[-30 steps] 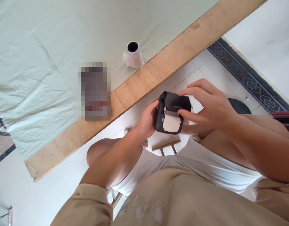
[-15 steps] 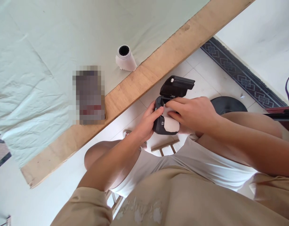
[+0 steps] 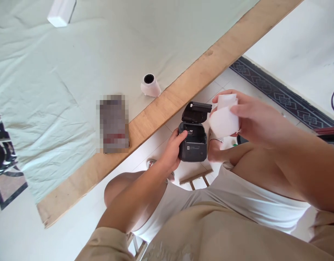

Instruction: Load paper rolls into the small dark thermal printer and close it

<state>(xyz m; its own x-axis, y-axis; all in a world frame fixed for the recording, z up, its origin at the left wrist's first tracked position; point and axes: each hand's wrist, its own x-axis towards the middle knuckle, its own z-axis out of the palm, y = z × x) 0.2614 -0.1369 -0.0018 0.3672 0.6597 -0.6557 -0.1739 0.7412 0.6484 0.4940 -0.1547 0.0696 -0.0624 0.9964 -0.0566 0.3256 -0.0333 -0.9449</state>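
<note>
My left hand (image 3: pixel 175 146) is wrapped round a black portable printer (image 3: pixel 193 151), its thumb at the rim of the bay. The printer's lid (image 3: pixel 196 112) stands hinged up, and the bay looks dark inside with a small pale label in it. To the right of the printer, apart from it, my right hand (image 3: pixel 244 112) grips a white paper roll (image 3: pixel 224 121) with a loose end at its top. The fingers behind the roll are partly hidden, and this hand is slightly blurred.
A white roll-like piece with a dark round end (image 3: pixel 150 86) stands near the wooden edge (image 3: pixel 167 99) of the cloth-covered table (image 3: pixel 82 61). Left of it lies a pixelated flat object (image 3: pixel 114 125). A white box (image 3: pixel 61 13) sits at the far left. Below are my legs and a wooden stool (image 3: pixel 195 177).
My right hand has lifted the white paper roll out of the printer's bay and moved right with it. My left hand keeps its hold on the printer. The view has shifted, showing the white box.
</note>
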